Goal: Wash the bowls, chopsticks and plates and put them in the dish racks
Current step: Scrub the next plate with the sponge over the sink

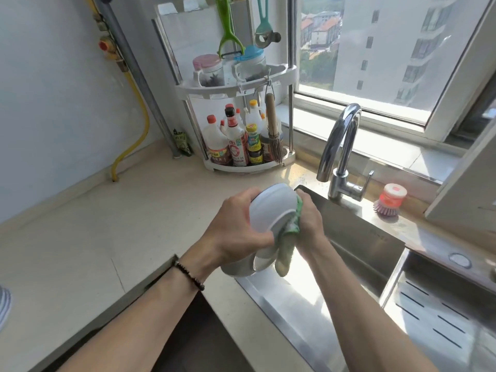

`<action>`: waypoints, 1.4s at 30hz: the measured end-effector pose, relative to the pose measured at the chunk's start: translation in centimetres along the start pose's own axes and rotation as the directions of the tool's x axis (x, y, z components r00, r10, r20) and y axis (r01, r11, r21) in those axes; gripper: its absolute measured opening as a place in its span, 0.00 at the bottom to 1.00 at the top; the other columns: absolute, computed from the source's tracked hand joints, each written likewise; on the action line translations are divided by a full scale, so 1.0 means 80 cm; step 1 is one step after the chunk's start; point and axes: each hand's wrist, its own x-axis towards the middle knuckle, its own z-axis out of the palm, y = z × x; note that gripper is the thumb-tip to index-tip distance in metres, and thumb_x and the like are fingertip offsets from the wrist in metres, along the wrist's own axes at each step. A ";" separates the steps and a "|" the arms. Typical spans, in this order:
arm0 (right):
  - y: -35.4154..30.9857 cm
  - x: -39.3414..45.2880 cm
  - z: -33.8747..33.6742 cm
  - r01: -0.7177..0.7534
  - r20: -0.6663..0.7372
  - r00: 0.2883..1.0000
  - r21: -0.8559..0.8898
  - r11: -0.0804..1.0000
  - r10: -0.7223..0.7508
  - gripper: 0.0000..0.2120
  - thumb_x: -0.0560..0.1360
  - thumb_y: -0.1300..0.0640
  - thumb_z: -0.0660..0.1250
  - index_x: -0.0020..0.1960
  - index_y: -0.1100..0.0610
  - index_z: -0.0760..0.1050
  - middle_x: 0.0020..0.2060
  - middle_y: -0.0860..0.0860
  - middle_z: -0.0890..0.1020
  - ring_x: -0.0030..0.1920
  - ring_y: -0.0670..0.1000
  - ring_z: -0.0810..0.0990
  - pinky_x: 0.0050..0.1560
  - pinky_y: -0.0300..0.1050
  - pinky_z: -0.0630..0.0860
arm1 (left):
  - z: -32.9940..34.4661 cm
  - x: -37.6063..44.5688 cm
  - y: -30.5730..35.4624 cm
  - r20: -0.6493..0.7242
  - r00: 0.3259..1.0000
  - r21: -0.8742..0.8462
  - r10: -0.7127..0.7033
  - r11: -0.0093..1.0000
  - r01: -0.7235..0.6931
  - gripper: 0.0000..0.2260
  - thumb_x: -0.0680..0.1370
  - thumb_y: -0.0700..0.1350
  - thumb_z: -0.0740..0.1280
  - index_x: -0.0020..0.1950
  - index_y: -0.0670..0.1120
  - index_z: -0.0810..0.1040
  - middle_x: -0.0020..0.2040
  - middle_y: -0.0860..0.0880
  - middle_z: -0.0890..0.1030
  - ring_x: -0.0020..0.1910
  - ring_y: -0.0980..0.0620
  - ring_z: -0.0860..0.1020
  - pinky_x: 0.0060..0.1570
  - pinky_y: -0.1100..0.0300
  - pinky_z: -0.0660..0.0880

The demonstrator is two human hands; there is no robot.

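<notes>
My left hand (236, 229) grips a white bowl (271, 208) by its outer wall and holds it tilted over the left edge of the steel sink (357, 237). My right hand (308, 221) holds a green cloth (287, 251) against the bowl's right side, with the cloth's end hanging down. Below the bowl, more white dishes (252, 264) sit in the sink's near left corner, partly hidden by my hands. No chopsticks show.
A chrome tap (341, 146) arches over the sink's back edge. A red-topped dish brush (390, 202) stands to its right. A corner shelf (241, 103) with sauce bottles and jars fills the back. The beige counter (107, 237) lies left; a slotted steel drainer (434, 318) lies right.
</notes>
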 end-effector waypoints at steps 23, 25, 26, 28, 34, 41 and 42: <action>0.006 -0.006 0.012 0.558 0.350 0.825 -0.371 0.743 -0.445 0.21 0.81 0.42 0.51 0.69 0.40 0.72 0.72 0.47 0.70 0.73 0.46 0.64 0.75 0.44 0.57 | 0.024 0.022 -0.013 -0.068 0.989 -0.077 -0.129 0.989 0.124 0.20 0.66 0.39 0.79 0.52 0.50 0.74 0.46 0.53 0.80 0.42 0.54 0.79 0.34 0.68 0.74; 0.000 0.006 0.004 0.391 0.245 0.913 -0.283 0.876 -0.328 0.17 0.81 0.40 0.52 0.60 0.39 0.78 0.65 0.51 0.77 0.67 0.51 0.74 0.71 0.54 0.68 | 0.021 0.019 -0.013 -0.066 0.993 -0.073 -0.094 0.993 0.089 0.23 0.64 0.41 0.78 0.55 0.52 0.75 0.48 0.52 0.80 0.45 0.53 0.80 0.36 0.64 0.78; 0.000 0.014 0.001 0.288 0.172 0.952 -0.238 0.928 -0.251 0.18 0.80 0.40 0.53 0.56 0.42 0.80 0.60 0.53 0.80 0.63 0.55 0.77 0.67 0.58 0.72 | 0.022 0.016 -0.013 -0.074 0.993 -0.075 -0.089 0.994 0.084 0.24 0.63 0.43 0.77 0.56 0.52 0.75 0.48 0.52 0.80 0.46 0.53 0.80 0.37 0.63 0.79; 0.002 0.011 0.008 0.267 0.146 0.961 -0.260 0.928 -0.236 0.21 0.79 0.40 0.52 0.60 0.47 0.78 0.63 0.54 0.78 0.65 0.56 0.75 0.67 0.57 0.71 | 0.026 0.014 -0.013 -0.109 0.987 -0.088 -0.120 0.990 0.111 0.24 0.63 0.44 0.78 0.56 0.50 0.75 0.49 0.51 0.80 0.46 0.53 0.80 0.38 0.62 0.80; 0.006 0.009 0.005 0.110 0.035 0.993 -0.054 0.992 -0.109 0.14 0.71 0.38 0.60 0.42 0.44 0.81 0.47 0.52 0.82 0.53 0.55 0.78 0.54 0.55 0.74 | 0.016 0.010 -0.007 -0.118 0.991 -0.148 -0.054 0.988 0.036 0.22 0.63 0.43 0.77 0.55 0.51 0.76 0.49 0.51 0.80 0.46 0.53 0.81 0.37 0.66 0.78; -0.037 0.019 -0.010 0.218 0.065 0.976 -0.397 0.892 -0.209 0.19 0.82 0.53 0.57 0.34 0.57 0.72 0.32 0.52 0.73 0.34 0.51 0.69 0.39 0.46 0.66 | -0.038 0.016 -0.009 0.250 0.960 -0.331 -0.129 0.920 0.210 0.27 0.62 0.43 0.80 0.59 0.55 0.79 0.55 0.47 0.84 0.53 0.47 0.83 0.52 0.51 0.82; -0.045 0.018 -0.005 0.290 0.149 0.957 -0.481 0.827 -0.249 0.19 0.82 0.52 0.57 0.34 0.58 0.71 0.30 0.52 0.73 0.31 0.50 0.68 0.36 0.46 0.65 | -0.039 0.022 -0.007 0.290 0.946 -0.269 -0.143 0.937 0.224 0.24 0.64 0.40 0.80 0.57 0.53 0.80 0.53 0.46 0.85 0.51 0.47 0.84 0.51 0.53 0.82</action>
